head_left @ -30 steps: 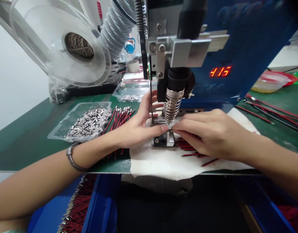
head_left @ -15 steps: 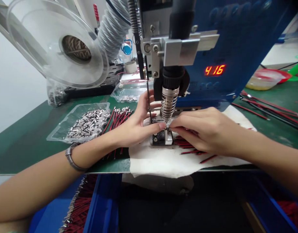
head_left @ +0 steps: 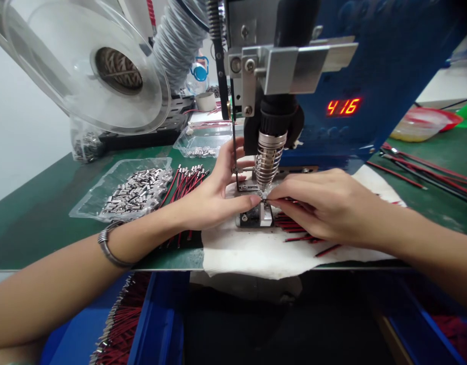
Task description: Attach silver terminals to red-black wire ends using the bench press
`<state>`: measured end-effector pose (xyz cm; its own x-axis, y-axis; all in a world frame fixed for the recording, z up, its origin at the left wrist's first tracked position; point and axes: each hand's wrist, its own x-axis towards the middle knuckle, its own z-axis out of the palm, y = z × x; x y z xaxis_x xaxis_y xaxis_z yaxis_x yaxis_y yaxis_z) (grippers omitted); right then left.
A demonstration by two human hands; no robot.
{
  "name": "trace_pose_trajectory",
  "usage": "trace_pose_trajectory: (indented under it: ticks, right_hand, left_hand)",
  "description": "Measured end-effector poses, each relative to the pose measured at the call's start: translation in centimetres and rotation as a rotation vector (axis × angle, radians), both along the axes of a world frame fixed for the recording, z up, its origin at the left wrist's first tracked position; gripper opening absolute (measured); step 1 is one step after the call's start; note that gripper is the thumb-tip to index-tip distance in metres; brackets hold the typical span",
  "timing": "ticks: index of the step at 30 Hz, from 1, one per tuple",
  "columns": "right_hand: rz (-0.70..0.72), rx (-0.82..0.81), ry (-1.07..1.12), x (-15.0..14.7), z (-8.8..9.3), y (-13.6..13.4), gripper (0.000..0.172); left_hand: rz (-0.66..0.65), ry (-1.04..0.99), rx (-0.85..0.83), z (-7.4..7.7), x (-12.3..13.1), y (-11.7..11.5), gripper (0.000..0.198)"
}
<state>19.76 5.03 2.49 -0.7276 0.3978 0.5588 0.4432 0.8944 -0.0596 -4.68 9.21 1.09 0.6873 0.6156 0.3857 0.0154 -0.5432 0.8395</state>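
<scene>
My left hand (head_left: 221, 195) reaches around the left of a soldering machine's fixture (head_left: 265, 218), fingers spread behind a thin upright rod and thumb stretched to the work point. From the right, my right hand (head_left: 320, 203) pinches thumb and forefinger just under the soldering iron (head_left: 270, 157), which has a coiled spring around its tip. Whatever small piece lies in that pinch is mostly hidden by the fingers. Red and black wires (head_left: 290, 223) lie under my right hand on a white cloth (head_left: 252, 253). Both hands meet at the iron's tip.
Left of the fixture are a clear tray (head_left: 91, 208) of small metal connectors and a bundle of connector-tipped wires (head_left: 187, 182). A blue bin (head_left: 157, 324) with finished-looking wires stands below the table edge. The blue machine housing (head_left: 355, 66) rises behind, its display reading 416.
The view has shifted slightly, so the machine appears a little farther right and higher. Both hands keep nearly the same pose at the iron's tip.
</scene>
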Motion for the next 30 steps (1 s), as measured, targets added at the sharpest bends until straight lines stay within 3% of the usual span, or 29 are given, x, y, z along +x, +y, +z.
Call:
trace_pose_trajectory:
  ticks: [7, 30]
  right_hand:
    - [-0.007, 0.025, -0.007, 0.00, -0.09, 0.14, 0.019]
    - [-0.031, 0.031, 0.036, -0.19, -0.10, -0.29, 0.014]
  left_hand:
    - [-0.022, -0.014, -0.018, 0.17, -0.02, -0.16, 0.079]
    - [-0.002, 0.003, -0.025, 0.27, -0.22, -0.29, 0.089]
